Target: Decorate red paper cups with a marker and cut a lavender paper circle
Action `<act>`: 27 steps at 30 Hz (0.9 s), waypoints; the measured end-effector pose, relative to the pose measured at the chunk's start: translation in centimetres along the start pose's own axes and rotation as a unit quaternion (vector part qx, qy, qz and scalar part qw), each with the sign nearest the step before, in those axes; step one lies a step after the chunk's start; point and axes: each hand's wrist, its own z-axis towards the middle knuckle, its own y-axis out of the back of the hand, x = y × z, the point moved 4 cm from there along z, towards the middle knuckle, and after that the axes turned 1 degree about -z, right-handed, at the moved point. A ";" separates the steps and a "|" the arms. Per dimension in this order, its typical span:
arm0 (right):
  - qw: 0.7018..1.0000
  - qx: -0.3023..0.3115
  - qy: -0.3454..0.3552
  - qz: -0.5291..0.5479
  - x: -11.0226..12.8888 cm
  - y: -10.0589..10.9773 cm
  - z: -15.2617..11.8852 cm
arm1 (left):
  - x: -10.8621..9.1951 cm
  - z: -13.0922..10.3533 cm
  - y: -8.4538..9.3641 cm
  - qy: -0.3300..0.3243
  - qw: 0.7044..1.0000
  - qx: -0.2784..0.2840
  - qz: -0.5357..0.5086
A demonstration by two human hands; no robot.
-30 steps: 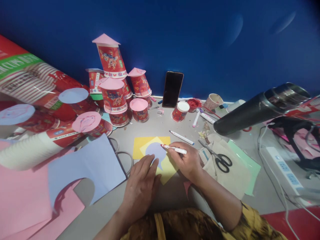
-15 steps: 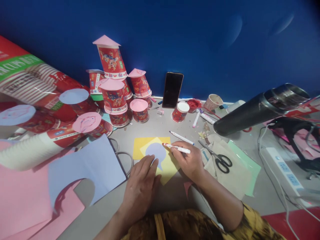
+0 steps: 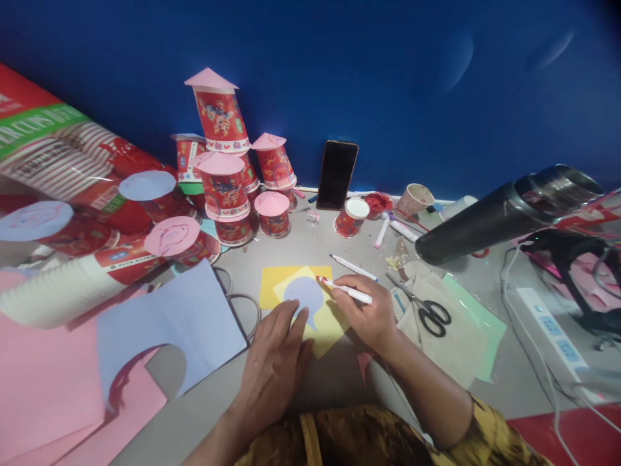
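My left hand [image 3: 276,353] lies flat, fingers stretched over the lower left of a blue speech-bubble-shaped paper [image 3: 303,294] and the yellow paper [image 3: 330,330] beneath it. A brighter yellow sheet [image 3: 270,285] shows behind at the upper left. My right hand [image 3: 366,314] is closed round a white marker [image 3: 358,294], its red tip at the upper right edge of the blue shape. Another white marker [image 3: 354,267] with a blue end lies just beyond that hand.
Stacked red paper cups [image 3: 226,188] with pink cone tops stand at the back left. A phone [image 3: 337,175] leans on the blue wall. Scissors [image 3: 427,310] and a black thermos [image 3: 475,223] are right; cut blue paper [image 3: 208,323] is left.
The view has shifted very slightly. My right hand and the marker have barely moved, the marker's back end now tilting a little lower. My left hand stays in place.
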 end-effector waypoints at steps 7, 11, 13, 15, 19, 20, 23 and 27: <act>0.998 0.053 0.032 0.023 1.3 -1.3 -0.6 | -0.1 0.0 -0.1 -0.009 1.000 0.001 0.001; 0.992 0.098 0.067 0.034 1.7 -2.4 -1.0 | -0.1 0.1 0.0 0.002 1.000 0.007 -0.020; 0.991 0.107 0.077 0.038 1.7 -2.7 -1.0 | -0.1 0.1 0.1 0.001 1.000 0.011 -0.028; 0.990 0.111 0.079 0.037 1.7 -2.8 -1.0 | -0.2 0.2 0.2 0.000 0.999 0.011 -0.032; 0.990 0.108 0.083 0.037 1.5 -2.9 -0.9 | -0.1 0.1 0.1 -0.001 1.000 0.004 -0.028; 0.990 0.105 0.086 0.039 1.5 -2.9 -0.9 | -0.1 0.0 0.1 -0.001 1.000 0.002 -0.028; 0.990 0.098 0.095 0.039 1.7 -2.8 -0.9 | -0.1 -0.1 0.0 -0.002 0.999 0.003 -0.032; 0.992 0.082 0.092 0.023 1.7 -2.1 -0.8 | 0.0 -0.2 -0.1 -0.007 1.000 -0.003 -0.029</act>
